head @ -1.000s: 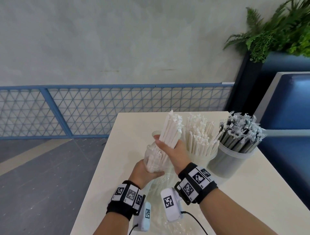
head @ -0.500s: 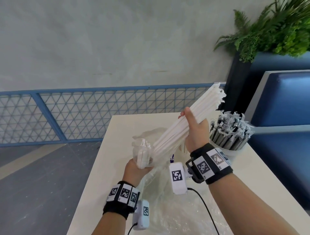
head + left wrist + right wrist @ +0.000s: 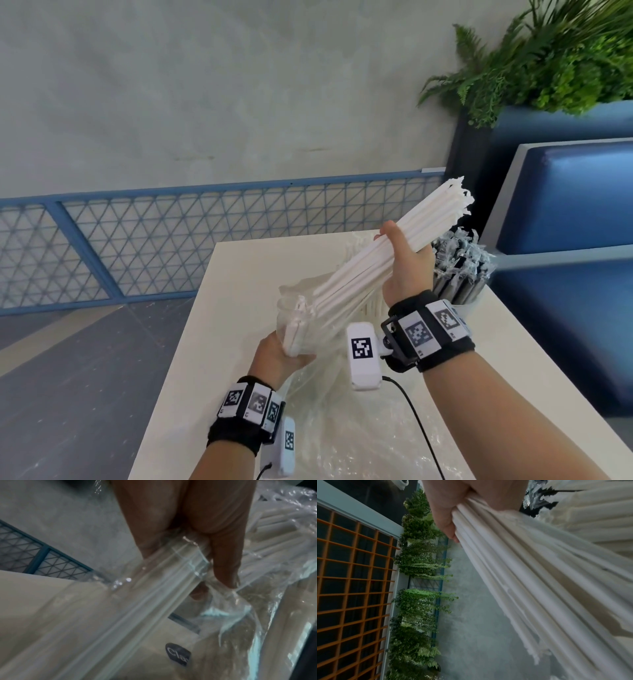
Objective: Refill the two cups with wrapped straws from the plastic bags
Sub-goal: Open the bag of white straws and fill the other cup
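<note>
My right hand (image 3: 404, 263) grips a thick bundle of white paper-wrapped straws (image 3: 387, 255), slanted up to the right, its lower end still inside the clear plastic bag (image 3: 301, 308). My left hand (image 3: 277, 356) holds that bag, which still has a few white straws in it, above the table. In the left wrist view my fingers (image 3: 223, 561) pinch the crinkled bag (image 3: 154, 595). The right wrist view shows my fingers (image 3: 447, 520) wrapped round the straws (image 3: 539, 581). A cup of dark clear-wrapped straws (image 3: 459, 270) stands behind my right wrist. The cup of white straws (image 3: 371, 306) is mostly hidden.
The white table (image 3: 233, 291) has its left edge open to a grey floor. More clear plastic (image 3: 342, 435) lies crumpled on the table near me. A blue bench seat (image 3: 565, 240) stands to the right, a plant (image 3: 548, 54) behind it, and a blue mesh railing (image 3: 137, 236) beyond the table.
My right hand has pulled the white straw bundle up and to the right, most of its length out of the bag. My left hand keeps its hold on the bag.
</note>
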Motion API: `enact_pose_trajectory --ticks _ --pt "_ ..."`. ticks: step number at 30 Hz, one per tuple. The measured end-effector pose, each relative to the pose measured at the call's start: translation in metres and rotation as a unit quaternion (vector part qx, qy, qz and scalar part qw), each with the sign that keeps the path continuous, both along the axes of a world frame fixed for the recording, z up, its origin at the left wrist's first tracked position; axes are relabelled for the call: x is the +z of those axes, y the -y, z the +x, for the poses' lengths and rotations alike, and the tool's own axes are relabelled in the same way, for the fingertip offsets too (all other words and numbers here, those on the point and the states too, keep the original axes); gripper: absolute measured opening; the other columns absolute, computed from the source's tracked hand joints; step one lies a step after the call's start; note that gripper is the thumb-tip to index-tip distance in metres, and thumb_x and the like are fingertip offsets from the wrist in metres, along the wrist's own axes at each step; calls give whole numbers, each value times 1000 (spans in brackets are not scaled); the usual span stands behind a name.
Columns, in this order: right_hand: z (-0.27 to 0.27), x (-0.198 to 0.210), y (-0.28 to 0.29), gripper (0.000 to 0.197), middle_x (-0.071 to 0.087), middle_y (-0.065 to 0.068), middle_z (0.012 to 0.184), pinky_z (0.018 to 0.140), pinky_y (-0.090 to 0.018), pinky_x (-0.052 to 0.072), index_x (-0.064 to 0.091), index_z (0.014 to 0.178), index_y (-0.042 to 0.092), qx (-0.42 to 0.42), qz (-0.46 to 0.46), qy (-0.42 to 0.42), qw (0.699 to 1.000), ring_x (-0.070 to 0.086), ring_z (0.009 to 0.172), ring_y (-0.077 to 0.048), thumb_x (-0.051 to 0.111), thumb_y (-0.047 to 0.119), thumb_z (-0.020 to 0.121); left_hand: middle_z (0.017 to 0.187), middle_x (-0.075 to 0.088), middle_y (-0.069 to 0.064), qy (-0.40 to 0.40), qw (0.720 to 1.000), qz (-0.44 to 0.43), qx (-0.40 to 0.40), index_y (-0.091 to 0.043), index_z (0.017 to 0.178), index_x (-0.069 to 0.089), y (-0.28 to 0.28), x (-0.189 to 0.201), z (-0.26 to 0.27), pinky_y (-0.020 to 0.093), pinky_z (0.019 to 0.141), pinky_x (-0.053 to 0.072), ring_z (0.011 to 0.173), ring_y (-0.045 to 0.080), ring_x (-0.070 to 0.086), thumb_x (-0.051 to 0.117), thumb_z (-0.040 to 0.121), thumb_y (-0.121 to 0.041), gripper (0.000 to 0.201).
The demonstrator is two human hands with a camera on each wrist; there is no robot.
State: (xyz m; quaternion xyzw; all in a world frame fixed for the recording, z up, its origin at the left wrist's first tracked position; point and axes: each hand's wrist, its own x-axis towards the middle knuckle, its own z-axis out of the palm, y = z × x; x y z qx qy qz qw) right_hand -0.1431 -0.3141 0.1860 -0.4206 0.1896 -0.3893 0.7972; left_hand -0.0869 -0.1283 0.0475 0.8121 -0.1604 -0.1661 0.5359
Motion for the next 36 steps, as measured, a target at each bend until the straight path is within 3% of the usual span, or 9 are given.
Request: enact_pose_trajectory --ticks 6,10,14,18,20,23,26,29,36 --pt "0 0 -4 16 63 -7 72 71 -39 54 59 71 12 -6 -65 -37 997 62 70 -23 68 1 77 82 67 -1 -5 1000 -18 9 -26 77 60 3 6 -5 31 79 52 82 20 64 81 64 -5 32" --pt "0 -12 -16 21 67 -13 85 85 -49 54 61 83 12 6 -92 -52 994 65 87 -33 75 7 68 83 69 6 -18 999 -22 46 -19 76 64 1 5 -4 30 77 52 80 21 65 82 63 -8 25" --pt "-2 -16 -24 59 65 -20 98 85 -46 54 54 108 0 27 -61 -45 997 65 94 -34 80 18 59 82 70 5 -32 997 -40 61 -16 79 66 -4 4 -4 26 71 52 78 19 66 83 62 -7 25" --pt "-2 -23 -28 17 65 -12 83 73 -35 55 59 93 6 92 -31 -34 995 66 77 -22 66 -2 79 82 71 2 -28 996 -70 47 -16 82 67 -1 7 -6 22 70 51 78 15 67 83 63 -7 27" --pt "-3 -22 -28 13 63 -11 80 69 -31 56 58 91 7 93 -31 -24 995 66 72 -20 62 -1 82 82 71 3 -28 996 -69 46 -15 83 67 2 8 -5 23 71 52 78 16 67 82 63 -6 27" --pt "-5 -14 -17 11 66 -10 76 65 -30 56 59 92 3 32 -63 -35 997 67 68 -18 63 5 83 74 68 -3 -18 996 -56 68 -21 70 65 2 6 -1 19 68 50 72 15 64 81 64 -3 25" --pt "-5 0 0 22 66 -8 78 69 -31 56 59 96 -2 -19 -88 -45 995 66 72 -20 67 12 81 74 68 -3 -6 995 -49 90 -23 66 65 -2 3 5 28 77 49 77 20 64 78 67 -2 25" --pt "-6 16 10 27 63 -8 83 74 -34 55 58 98 -2 -58 -117 -36 991 64 79 -22 68 14 79 71 65 -6 6 994 -32 108 -25 65 63 -2 2 10 27 76 46 77 19 62 77 70 -4 25" --pt "-13 39 22 23 60 7 80 62 -7 47 58 99 5 -151 -210 -25 966 59 73 -2 67 17 82 69 63 -6 -5 984 -44 175 -27 60 62 -11 0 17 31 82 47 82 25 63 76 71 -6 28"
